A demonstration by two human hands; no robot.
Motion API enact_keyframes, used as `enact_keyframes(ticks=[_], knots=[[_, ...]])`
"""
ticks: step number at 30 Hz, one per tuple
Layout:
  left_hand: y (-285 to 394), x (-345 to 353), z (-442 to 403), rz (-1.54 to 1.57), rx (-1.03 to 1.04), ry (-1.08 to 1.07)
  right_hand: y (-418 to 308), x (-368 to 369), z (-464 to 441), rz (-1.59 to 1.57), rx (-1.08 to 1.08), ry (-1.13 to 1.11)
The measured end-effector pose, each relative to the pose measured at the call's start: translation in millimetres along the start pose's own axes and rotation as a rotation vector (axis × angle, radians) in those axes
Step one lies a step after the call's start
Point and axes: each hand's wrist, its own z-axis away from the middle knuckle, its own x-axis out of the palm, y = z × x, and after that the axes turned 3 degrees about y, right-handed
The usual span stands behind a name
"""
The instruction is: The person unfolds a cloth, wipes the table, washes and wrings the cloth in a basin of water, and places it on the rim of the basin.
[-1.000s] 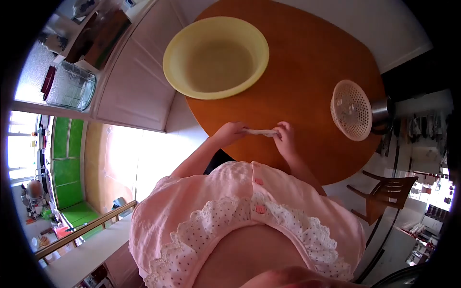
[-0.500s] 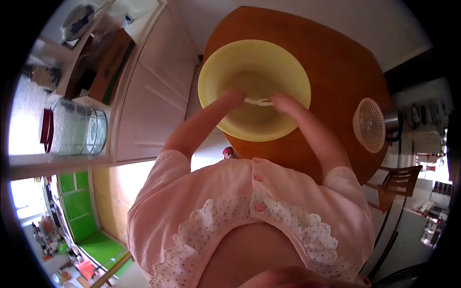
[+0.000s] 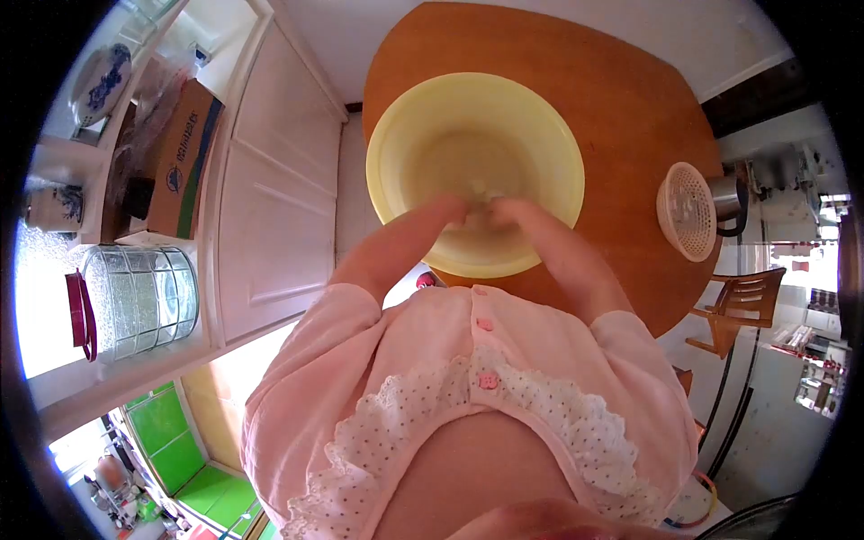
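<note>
The yellow basin (image 3: 389, 148) holds murky water (image 3: 472, 157), the left hand (image 3: 454, 211) and right hand (image 3: 509, 212), their grip too blurred to tell.

One camera sits on the person's head. It looks forward and down. The pink shirt (image 3: 432, 328) is very close and fills the bottom. A bit farther off, near the middle, are the left hand (image 3: 451, 212), the right hand (image 3: 508, 214) and the big yellow tub (image 3: 389, 162). The table (image 3: 634, 117) shows from above. The view is very wide, so the cupboard (image 3: 281, 189) and chair (image 3: 754, 297) at the sides lean.
</note>
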Motion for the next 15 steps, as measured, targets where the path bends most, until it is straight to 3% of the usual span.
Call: enact_keyframes(ticks=[2, 3, 5, 6, 8, 9, 11, 12, 14, 15], knots=[[4.3, -13.2, 5.0, 0.008, -0.124, 0.051, 19.5, 25.1, -35.0, 0.115, -0.026, 0.004], [4.3, -14.6, 5.2, 0.011, -0.184, 0.074, 11.0, 19.9, -24.5, 0.041, 0.083, 0.113], [-2.9, -6.3, -2.4, -0.042, -0.096, 0.109, -24.3, -24.6, 26.1, -0.103, 0.305, 0.331], [-4.4, -2.2, -4.9, -0.066, -0.053, 0.127, -30.2, -36.8, 40.1, -0.073, 0.203, 0.252], [6.6, -15.3, 7.3, 0.03, -0.124, -0.072, -36.8, -50.4, 55.5, -0.014, -0.002, 0.096], [9.1, -21.5, 11.2, 0.08, -0.162, -0.168, -32.7, -47.4, 49.9, -0.042, 0.012, 0.063], [0.5, -2.3, 0.5, 0.136, -0.259, 0.013, -18.1, -33.1, 29.6, -0.098, 0.04, -0.006], [-2.8, 8.4, -5.0, 0.164, -0.305, 0.1, -11.1, -26.6, 18.0, -0.076, 0.05, 0.101], [-14.1, 12.1, -20.1, 0.0, -0.214, 0.111, 1.2, -18.9, -0.2, -0.032, 0.073, 0.317], [-18.0, 12.7, -24.6, -0.083, -0.167, 0.117, 1.5, -20.5, 2.7, -0.058, 0.051, 0.256]])
